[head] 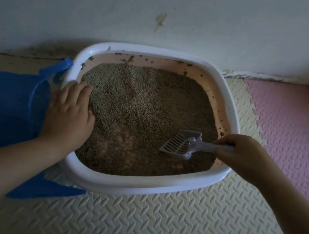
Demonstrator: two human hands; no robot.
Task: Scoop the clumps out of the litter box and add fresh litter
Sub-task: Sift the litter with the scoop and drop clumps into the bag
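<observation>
Nearest, the left hand (pixel 69 114) rests flat on the left rim of the litter box (pixel 137 188); the right hand (pixel 242 155) grips the scoop (pixel 180 146) by its right wall, long axis pointing left toward the blue bag (pixel 2 106).

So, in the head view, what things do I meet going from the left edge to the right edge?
Blue plastic bag, left hand, white slotted plastic scoop, right hand, pink foam floor mat.

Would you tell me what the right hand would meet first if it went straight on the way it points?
The right hand, pushing the scoop, would probably first meet the litter beside its head; depth is unclear.
</observation>
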